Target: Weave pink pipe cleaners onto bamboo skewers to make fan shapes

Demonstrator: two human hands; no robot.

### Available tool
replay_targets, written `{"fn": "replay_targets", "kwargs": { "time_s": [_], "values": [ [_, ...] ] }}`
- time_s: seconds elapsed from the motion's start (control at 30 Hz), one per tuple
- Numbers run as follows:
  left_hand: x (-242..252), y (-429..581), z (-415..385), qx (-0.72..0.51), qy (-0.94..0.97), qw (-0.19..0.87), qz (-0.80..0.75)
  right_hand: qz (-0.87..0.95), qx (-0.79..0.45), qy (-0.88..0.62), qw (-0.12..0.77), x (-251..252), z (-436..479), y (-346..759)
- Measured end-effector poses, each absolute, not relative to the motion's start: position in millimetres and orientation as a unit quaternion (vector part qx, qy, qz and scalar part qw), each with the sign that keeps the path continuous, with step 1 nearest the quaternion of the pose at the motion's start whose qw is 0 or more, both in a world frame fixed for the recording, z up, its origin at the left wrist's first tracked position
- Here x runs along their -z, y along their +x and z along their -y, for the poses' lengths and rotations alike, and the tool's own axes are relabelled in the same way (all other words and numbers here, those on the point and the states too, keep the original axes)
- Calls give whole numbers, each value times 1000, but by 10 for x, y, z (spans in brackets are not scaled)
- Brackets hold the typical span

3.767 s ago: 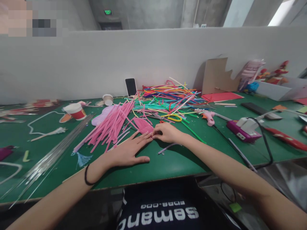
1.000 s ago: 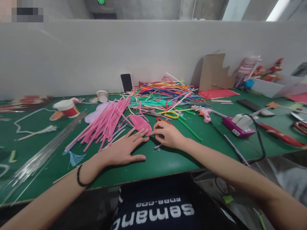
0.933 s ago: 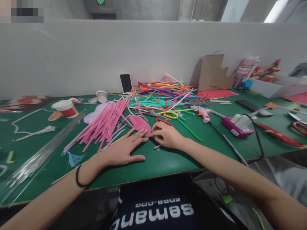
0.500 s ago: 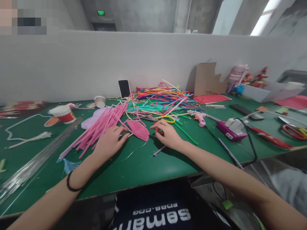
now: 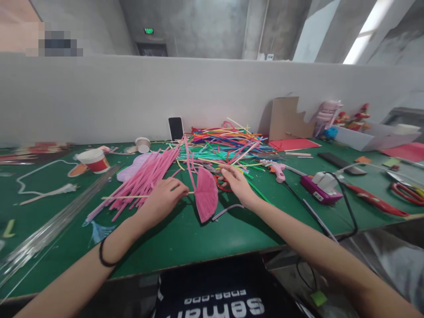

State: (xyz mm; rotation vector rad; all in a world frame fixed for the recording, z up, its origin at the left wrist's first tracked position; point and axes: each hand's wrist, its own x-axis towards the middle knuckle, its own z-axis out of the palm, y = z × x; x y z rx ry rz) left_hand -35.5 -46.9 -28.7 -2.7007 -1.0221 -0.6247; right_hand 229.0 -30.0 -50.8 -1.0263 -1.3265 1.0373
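My left hand is closed in a pinch on a thin pale stick. At the stick's right end stands a pink, half-round, fan-like piece made of fuzzy stems, with two pink stems rising from its left side. To the right of it, my right hand has its fingers curled at the red-orange handle of a pair of scissors; part of the handle is hidden behind the fingers. A bundle of pink pipe cleaners lies beyond my left hand. A short lilac stem rests near my right wrist.
Multicoloured pipe cleaners are heaped at the back near a phone. On the right are a pink glue gun, a purple power strip and cables. A paper cup and clear rods occupy the left.
The pink fan-like piece has turned more upright and moved slightly right with my left hand. My right hand has shifted right, and the red-orange handle shows more clearly beside its fingers.
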Motion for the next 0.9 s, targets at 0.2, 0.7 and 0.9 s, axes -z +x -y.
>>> {"fn": "replay_targets", "kwargs": {
  "time_s": [0.2, 0.7, 0.9],
  "values": [
    [366, -358, 484, 161, -938, 128, 279, 496, -556, -367, 556, 334, 339, 2324],
    [338, -237, 553, 217, -922, 173, 270, 559, -535, -406, 486, 444, 425, 2209],
    [309, -245, 531, 297, -884, 178, 314, 480, -719, -327, 381, 374, 558, 2128]
  ]
}}
